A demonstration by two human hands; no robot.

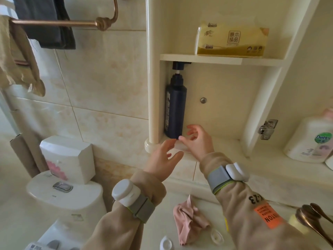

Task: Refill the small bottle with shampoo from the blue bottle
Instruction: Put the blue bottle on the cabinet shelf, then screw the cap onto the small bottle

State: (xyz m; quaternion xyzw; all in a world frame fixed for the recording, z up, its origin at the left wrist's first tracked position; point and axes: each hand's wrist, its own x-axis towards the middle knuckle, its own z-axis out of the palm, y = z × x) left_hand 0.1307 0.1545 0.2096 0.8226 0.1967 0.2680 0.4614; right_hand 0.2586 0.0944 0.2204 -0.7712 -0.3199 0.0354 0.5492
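Both open hands just below blue bottle

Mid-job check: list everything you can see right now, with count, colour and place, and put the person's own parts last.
blue bottle: 1, dark blue with black pump, lower cabinet shelf, far left
tissue pack: 1, yellow, upper cabinet shelf
Dettol bottle: 1, white, right compartment
cloth: 1, pink, crumpled on counter
small white bottle top: 1, bottom edge; rest cut off
towels: 2, dark grey and beige, on copper rail
toilet cistern: 1, white, lower left
tissue box: 1, white and pink, on the cistern
left hand: open, empty, near the bottle's base
right hand: open, empty, beside the bottle's base
wrist devices: 2, white on grey straps
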